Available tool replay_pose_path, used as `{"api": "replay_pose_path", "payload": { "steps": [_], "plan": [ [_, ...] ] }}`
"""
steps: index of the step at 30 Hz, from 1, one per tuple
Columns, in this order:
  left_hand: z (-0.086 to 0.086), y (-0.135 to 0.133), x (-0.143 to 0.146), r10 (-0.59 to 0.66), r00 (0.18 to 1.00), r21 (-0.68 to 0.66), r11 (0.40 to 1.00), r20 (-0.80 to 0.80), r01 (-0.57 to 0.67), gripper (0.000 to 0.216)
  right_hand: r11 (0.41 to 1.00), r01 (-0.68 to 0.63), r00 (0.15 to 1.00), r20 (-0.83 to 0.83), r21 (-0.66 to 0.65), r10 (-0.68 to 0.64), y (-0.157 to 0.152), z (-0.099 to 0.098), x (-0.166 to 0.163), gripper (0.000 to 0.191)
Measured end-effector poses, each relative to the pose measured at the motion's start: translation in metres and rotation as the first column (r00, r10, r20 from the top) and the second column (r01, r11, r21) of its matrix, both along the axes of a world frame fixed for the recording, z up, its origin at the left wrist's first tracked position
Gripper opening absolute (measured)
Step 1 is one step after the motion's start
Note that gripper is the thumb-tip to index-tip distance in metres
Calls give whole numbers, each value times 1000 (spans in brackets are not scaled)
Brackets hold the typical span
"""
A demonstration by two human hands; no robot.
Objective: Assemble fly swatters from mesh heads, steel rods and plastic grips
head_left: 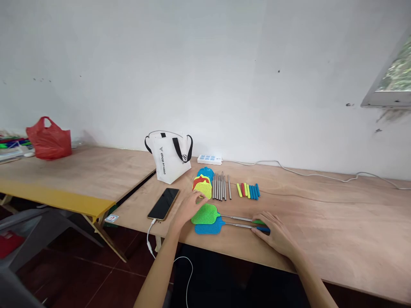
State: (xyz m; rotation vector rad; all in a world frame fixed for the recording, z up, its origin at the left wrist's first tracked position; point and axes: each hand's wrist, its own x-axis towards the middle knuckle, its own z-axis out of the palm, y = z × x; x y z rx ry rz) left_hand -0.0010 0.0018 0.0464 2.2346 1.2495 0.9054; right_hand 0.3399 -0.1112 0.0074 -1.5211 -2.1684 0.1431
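Note:
Two assembled fly swatters lie near the front edge of the wooden table (321, 214): one with a green head (206, 214), one with a blue head (208, 228). My left hand (189, 208) rests at the green head's left edge, fingers reaching toward a stack of loose swatter heads (203, 183). My right hand (276, 233) lies over the swatters' handle ends, fingers curled on the blue handle (263, 229). Behind them lie several metal rods (221, 187) and a row of coloured handle grips (248, 191).
A black phone (163, 203) with a white cable lies left of my left hand. A white tote bag (169, 157) and a white power strip (209, 159) stand near the wall. A red plastic bag (49, 139) sits on the neighbouring table at far left.

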Motion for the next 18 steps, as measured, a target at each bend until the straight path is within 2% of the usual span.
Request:
{"api": "replay_pose_path", "payload": {
  "steps": [4, 9, 13, 18],
  "plan": [
    [-3, 1, -9, -102, 988, -135, 987, -115, 87, 37, 999, -35, 999, 3, -9, 35, 0, -3, 1, 19],
    [-9, 0, -5, -131, 978, -162, 981, -163, 104, 39, 1000, -31, 999, -11, -5, 31, 3, -9, 3, 26],
    [-5, -2, 2, -111, 993, -153, 983, -32, 105, 40, 1000, -26, 999, -29, -3, 26, 4, -12, 4, 28],
    [6, -8, 10, -154, 974, -73, 983, 166, 168, 19, 995, 80, 995, -70, 64, -75, 3, -14, 0, 26]
  ]
}}
